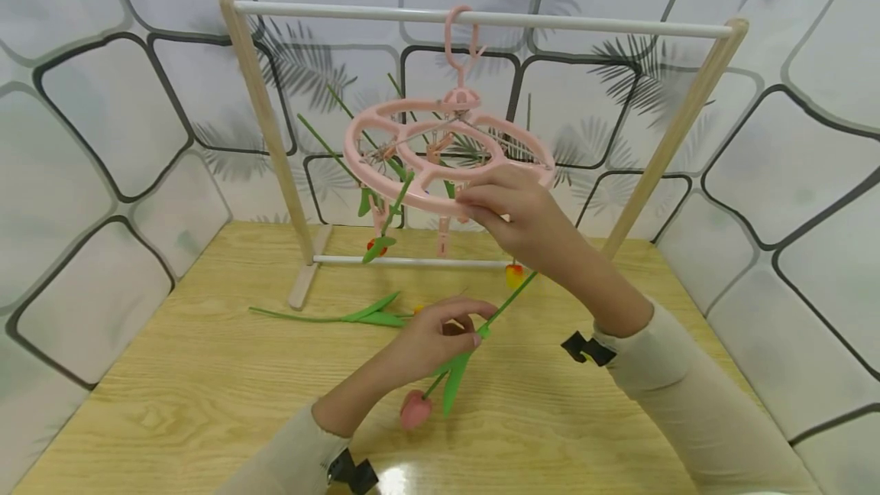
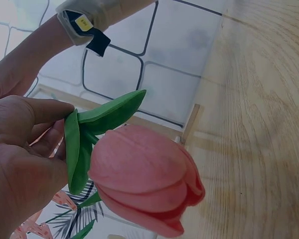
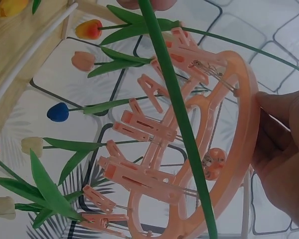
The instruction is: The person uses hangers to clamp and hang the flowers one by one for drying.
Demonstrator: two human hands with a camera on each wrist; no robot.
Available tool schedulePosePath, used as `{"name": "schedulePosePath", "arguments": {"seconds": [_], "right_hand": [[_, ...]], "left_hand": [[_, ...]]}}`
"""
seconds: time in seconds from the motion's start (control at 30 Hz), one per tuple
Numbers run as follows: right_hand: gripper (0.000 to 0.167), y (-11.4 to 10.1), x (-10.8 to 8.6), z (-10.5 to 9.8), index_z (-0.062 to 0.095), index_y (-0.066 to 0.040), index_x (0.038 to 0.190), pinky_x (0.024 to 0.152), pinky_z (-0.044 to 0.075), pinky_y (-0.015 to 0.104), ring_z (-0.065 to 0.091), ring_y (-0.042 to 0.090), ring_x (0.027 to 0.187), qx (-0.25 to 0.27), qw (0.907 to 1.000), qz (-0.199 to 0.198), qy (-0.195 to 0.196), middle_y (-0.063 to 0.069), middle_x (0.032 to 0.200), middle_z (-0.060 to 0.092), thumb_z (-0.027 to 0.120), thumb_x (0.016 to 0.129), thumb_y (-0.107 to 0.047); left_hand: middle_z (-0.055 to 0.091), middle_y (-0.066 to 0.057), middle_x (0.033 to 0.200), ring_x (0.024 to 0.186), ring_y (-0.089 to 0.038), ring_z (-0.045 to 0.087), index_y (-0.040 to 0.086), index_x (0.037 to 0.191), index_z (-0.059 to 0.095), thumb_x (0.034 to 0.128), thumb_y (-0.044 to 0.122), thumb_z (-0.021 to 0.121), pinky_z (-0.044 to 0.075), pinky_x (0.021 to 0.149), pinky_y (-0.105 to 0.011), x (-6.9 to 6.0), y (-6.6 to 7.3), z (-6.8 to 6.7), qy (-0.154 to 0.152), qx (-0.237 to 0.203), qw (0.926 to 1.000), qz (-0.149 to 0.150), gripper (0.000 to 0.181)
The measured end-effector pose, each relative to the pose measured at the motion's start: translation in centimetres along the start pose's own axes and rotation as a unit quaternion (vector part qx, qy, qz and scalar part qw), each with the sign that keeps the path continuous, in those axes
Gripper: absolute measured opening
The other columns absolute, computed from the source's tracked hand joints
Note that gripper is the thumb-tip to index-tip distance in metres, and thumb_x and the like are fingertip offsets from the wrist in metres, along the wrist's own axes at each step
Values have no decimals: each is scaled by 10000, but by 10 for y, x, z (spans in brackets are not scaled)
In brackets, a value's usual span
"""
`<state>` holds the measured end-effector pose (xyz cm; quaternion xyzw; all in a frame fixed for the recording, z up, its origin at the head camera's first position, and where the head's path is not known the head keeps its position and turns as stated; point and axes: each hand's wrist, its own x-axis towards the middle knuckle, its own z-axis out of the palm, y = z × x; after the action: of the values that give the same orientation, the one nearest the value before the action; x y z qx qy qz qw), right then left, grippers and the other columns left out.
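Note:
My left hand (image 1: 435,341) pinches the green stem of an artificial pink tulip (image 1: 415,409). Its bloom hangs downward and the stem slants up to the right; in the left wrist view the bloom (image 2: 139,177) fills the middle, with leaves beside the fingers. My right hand (image 1: 519,212) grips the rim of a round pink clip hanger (image 1: 385,184) at its front right. In the right wrist view the thumb and fingers lie about the rim (image 3: 246,119). Clothespins (image 3: 142,179) hang under the hanger, several with tulips clipped upside down, among them a blue tulip (image 3: 58,112).
The hanger hooks over the white bar (image 1: 584,22) of a rack with wooden side posts (image 1: 670,140). Another tulip (image 1: 337,318) lies on the wooden table (image 1: 172,380) behind my left hand. A lower white bar (image 1: 412,261) joins the posts near the tabletop. Patterned panels stand around.

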<state>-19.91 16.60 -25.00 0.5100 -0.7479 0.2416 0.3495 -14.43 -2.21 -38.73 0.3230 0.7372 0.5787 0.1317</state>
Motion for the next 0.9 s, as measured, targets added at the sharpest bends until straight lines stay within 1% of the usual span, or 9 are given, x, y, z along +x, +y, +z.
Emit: {"name": "schedulePosePath", "arguments": {"seconds": [0.17, 0.37, 0.47, 0.53, 0.6, 0.67, 0.77, 0.83, 0.9], "right_hand": [[171, -1, 0, -1, 762, 29, 1042, 878, 518, 354, 638, 295, 1036, -6, 10000, -6, 14, 145, 1060, 718, 753, 872, 19], [195, 0, -4, -5, 757, 9, 1081, 853, 505, 314, 636, 267, 1050, -16, 9998, 179, 1, 135, 1094, 718, 748, 887, -6], [220, 0, -11, -7, 755, 6, 1086, 902, 505, 314, 640, 267, 1062, -43, 9996, 233, 180, 132, 1091, 722, 765, 866, 6], [228, -1, -16, -9, 754, 7, 1076, 938, 496, 317, 638, 281, 1049, 28, 9989, 223, 410, 135, 1074, 719, 772, 850, 26], [182, -4, -23, -11, 751, 5, 1063, 978, 481, 322, 630, 294, 1040, 126, 9979, 199, 610, 138, 1052, 710, 752, 881, 1], [150, -7, -31, -12, 748, 2, 1061, 944, 484, 293, 631, 296, 1019, 209, 9970, 175, 723, 137, 1048, 703, 725, 923, -51], [171, -8, -42, -12, 742, -5, 1087, 815, 478, 221, 637, 257, 973, 282, 9981, 175, 519, 127, 1078, 702, 681, 971, -114], [181, -6, -48, -9, 739, -16, 1112, 732, 463, 190, 640, 209, 922, 295, 9989, 244, 277, 115, 1111, 701, 706, 946, -82], [229, -4, -53, -6, 732, -22, 1133, 714, 471, 181, 635, 184, 916, 382, 9984, 407, 37, 106, 1140, 694, 736, 905, -25]], "left_hand": [[600, -23, 1354, 1019, -193, 564, 253, 1356, 624, 1003, 112, 613, 532, 895, -296, 0, 2, 0, 3, 19, 10000, -31, 381], [596, -4, 1359, 1028, -190, 562, 265, 1358, 622, 1004, 121, 613, 531, 907, -303, -1, 3, -1, -15, 23, 10000, -76, 382], [593, -24, 1362, 1032, -193, 559, 272, 1354, 622, 1004, 128, 613, 528, 916, -307, -1, 3, -1, -29, 5, 10000, -74, 378], [595, -6, 1348, 1033, -191, 559, 279, 1350, 624, 1005, 133, 613, 528, 920, -308, -1, 3, -1, -36, -10, 10000, -77, 375], [601, 12, 1333, 1033, -188, 561, 284, 1347, 626, 1006, 140, 613, 527, 922, -307, -1, 2, -1, -34, -16, 10000, -81, 371], [604, 40, 1317, 1032, -188, 562, 284, 1346, 627, 1005, 142, 614, 528, 921, -309, -1, 2, -1, -32, -2, 10000, -84, 369], [604, 42, 1313, 1032, -190, 562, 279, 1348, 625, 1005, 141, 614, 527, 920, -305, 0, 2, -1, -39, 21, 9999, -100, 370], [603, 37, 1315, 1029, -191, 563, 275, 1349, 624, 1002, 131, 616, 529, 916, -304, 0, 2, -2, -38, 21, 9999, -112, 376], [603, 12, 1326, 1027, -188, 564, 270, 1350, 625, 1000, 122, 616, 529, 912, -302, 0, 3, -2, -37, 11, 9999, -134, 380]]}}
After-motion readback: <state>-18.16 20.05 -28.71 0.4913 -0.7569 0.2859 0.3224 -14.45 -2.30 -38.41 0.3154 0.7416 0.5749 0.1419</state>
